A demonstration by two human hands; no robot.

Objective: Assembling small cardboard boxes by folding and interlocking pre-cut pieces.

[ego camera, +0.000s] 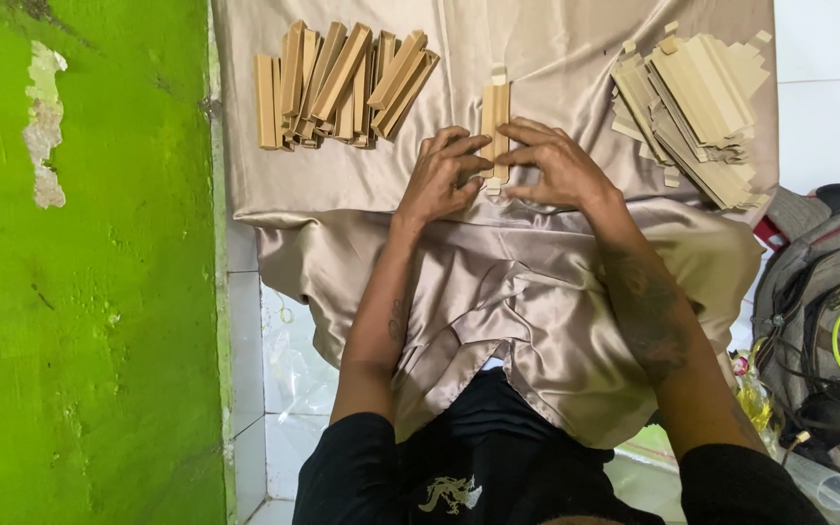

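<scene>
1. At the far left stands a green wall [80, 292], its paint flaked off in a pale patch near the top.
2. Beside it, a shiny beige cloth [498, 282] covers the work surface and drapes down over the person's lap.
3. On the cloth's upper left lies a heap of folded cardboard boxes [342, 86], long and narrow, leaning across one another.
4. The left hand [439, 175] rests on the cloth with its fingers curled onto the left edge of a tan cardboard strip [496, 112], pinching it lightly.
5. That strip lies upright in the middle of the cloth, between the two heaps, its lower end covered by both hands.
6. The right hand [556, 165] presses on the strip from the other side, fingers bent over it; how tightly it grips I cannot quite make out.
7. Further right lies a fanned stack of flat cardboard blanks [697, 107].
8. At the far right edge, a grey backpack [819, 311] sits on the floor.
</scene>
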